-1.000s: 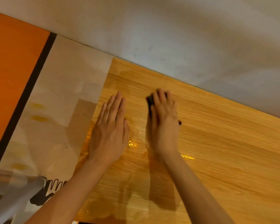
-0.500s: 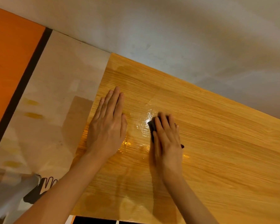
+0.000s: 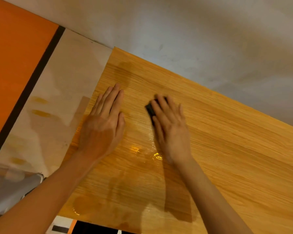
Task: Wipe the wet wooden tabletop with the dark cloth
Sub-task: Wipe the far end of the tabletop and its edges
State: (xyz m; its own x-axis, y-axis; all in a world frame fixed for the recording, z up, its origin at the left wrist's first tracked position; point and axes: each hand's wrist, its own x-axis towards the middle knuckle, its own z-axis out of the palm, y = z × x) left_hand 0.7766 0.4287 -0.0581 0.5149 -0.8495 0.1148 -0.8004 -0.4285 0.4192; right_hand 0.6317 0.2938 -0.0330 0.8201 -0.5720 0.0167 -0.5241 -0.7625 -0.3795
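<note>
A pale grey wall runs behind everything, with an orange panel edged by a black strip off to the left and a beige floor or board below it. Pushed up against the wall is the wooden table, its grain running across and its near left part still glistening: there is a bright wet patch between the wrists and a darker damp ring close to the front edge.

The left hand lies flat near the table's left edge, fingers straight and pressed together, bracing. The right hand is also flat, fingers fairly straight and a little apart, pressing the dark cloth down against the wood. Only a corner of the cloth shows, poking out by the fingertips; the rest is hidden under the palm.

Half a second ago that hand and cloth were drawn back nearer the person, in the thick of the shiny patch; now they have pushed out again toward the wall, about where they were a second ago. So this is one back-and-forth stroke of the wipe. I'd judge the job well short of done: the sheen by the wrists and the ring at the front edge look untouched, so the strokes need to work their way nearer.
</note>
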